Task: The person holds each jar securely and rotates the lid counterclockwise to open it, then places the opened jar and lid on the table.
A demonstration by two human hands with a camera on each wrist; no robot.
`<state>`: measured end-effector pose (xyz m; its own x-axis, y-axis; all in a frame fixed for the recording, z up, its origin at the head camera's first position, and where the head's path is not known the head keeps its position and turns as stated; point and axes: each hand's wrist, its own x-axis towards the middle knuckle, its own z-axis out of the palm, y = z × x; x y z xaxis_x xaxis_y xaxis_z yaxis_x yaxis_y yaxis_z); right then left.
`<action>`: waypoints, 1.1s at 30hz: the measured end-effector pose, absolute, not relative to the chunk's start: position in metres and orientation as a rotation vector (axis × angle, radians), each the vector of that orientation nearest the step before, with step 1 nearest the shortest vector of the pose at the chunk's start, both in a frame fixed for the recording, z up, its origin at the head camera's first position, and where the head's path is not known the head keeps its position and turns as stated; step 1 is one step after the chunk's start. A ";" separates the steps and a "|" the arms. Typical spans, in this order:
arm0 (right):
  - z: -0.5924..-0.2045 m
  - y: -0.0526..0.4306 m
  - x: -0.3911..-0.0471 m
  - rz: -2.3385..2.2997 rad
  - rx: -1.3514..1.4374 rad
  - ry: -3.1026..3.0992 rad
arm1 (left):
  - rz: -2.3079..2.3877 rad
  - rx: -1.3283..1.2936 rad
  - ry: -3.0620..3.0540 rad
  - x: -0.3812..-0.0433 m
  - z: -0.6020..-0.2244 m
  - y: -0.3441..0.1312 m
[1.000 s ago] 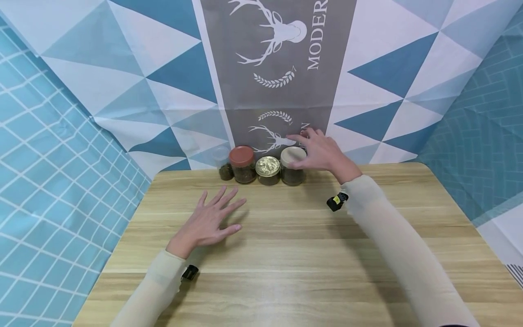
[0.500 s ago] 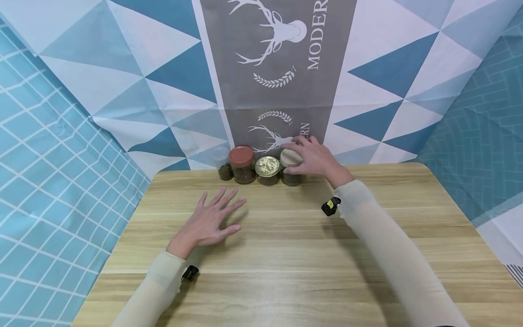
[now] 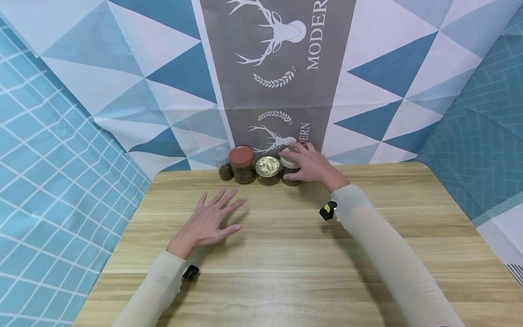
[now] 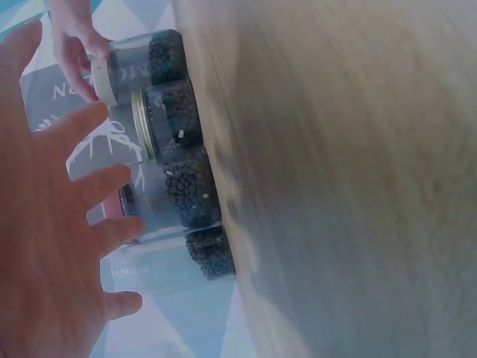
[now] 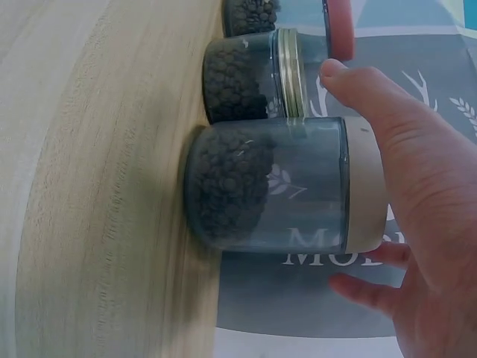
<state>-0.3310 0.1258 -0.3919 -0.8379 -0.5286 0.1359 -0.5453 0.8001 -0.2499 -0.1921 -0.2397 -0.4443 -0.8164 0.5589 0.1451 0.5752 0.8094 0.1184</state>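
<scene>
The pale-lidded jar (image 5: pixel 287 186) is stood upright just beside the gold-lidded jar (image 3: pixel 268 167); its lid (image 5: pixel 367 186) is straddled by the nearer right hand (image 3: pixel 312 165), thumb and fingers parted; the left hand (image 3: pixel 207 222) is held well apart, spread.

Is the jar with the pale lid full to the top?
No, only partly filled. In the right wrist view, dark pieces sit in the bottom of the jar, leaving a clear gap below its pale lid.
</scene>
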 end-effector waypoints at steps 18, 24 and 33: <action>-0.390 0.115 -0.329 0.475 0.859 -2.934 | -0.212 -0.907 -2.890 -0.195 -0.450 -0.241; -0.385 0.113 -0.327 0.447 0.824 -2.989 | -0.212 -0.904 -2.898 -0.195 -0.449 -0.240; -0.381 0.113 -0.328 0.401 0.779 -3.068 | -0.226 -0.898 -2.903 -0.193 -0.448 -0.241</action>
